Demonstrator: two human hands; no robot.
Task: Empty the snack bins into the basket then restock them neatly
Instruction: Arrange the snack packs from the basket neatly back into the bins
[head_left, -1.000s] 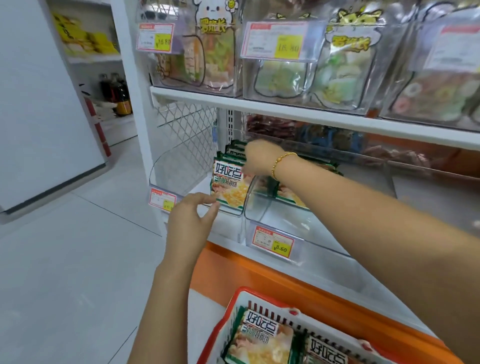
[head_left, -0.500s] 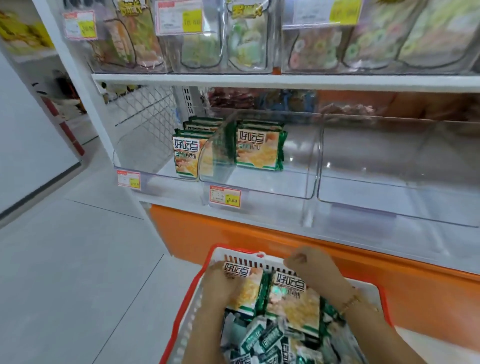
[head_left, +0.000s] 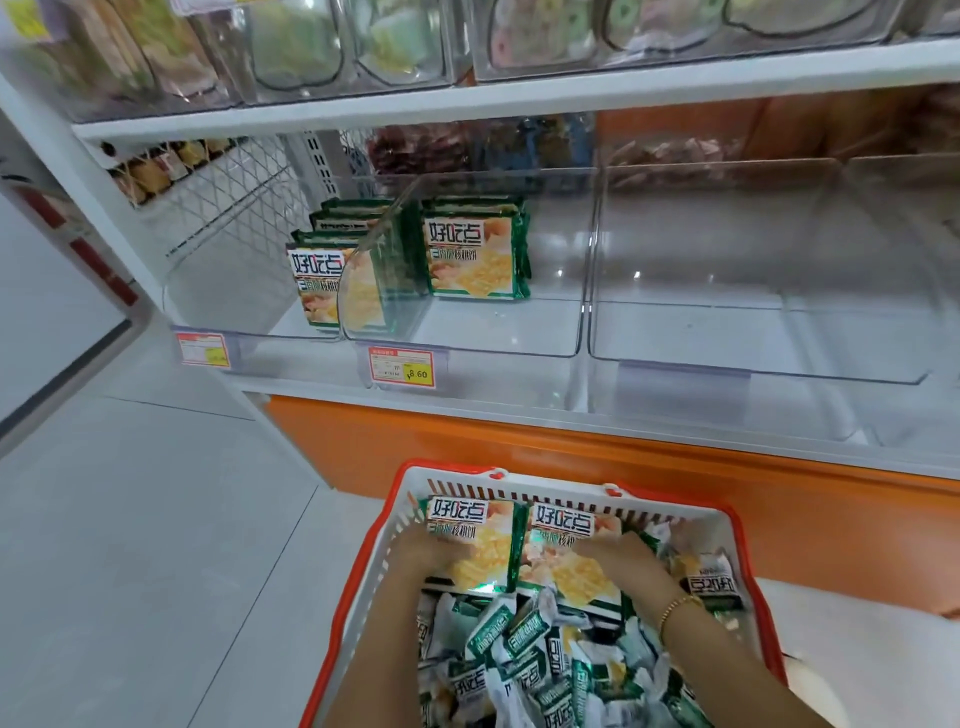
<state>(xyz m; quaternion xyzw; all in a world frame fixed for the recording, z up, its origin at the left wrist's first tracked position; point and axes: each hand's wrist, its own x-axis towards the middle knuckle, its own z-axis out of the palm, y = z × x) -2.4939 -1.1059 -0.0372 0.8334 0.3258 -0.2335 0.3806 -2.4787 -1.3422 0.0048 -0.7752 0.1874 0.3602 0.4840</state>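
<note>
A red-and-white basket (head_left: 519, 491) stands on the floor below the shelf, full of small green-and-white snack packets (head_left: 519, 649). Two large green cookie packs stand upright at its far end. My left hand (head_left: 421, 551) grips the left pack (head_left: 483, 545) at its left edge. My right hand (head_left: 618, 561) grips the right pack (head_left: 566, 561) at its right edge. On the shelf, the clear left bin (head_left: 234, 312) holds a row of the same packs (head_left: 317, 275). More upright packs (head_left: 475, 254) stand in the middle bin (head_left: 467, 332).
A wide clear bin (head_left: 753, 338) to the right holds nothing. Price tags (head_left: 401, 366) hang on the bin fronts. An orange base panel (head_left: 467, 441) runs under the shelf, close behind the basket. Bagged snacks fill the upper shelf (head_left: 519, 98). Grey floor lies to the left.
A second ago both hands were up at the shelf bins with cookie packs. They have dropped into the basket and now hold two upright packs, a little lower on them than half a second ago.
</note>
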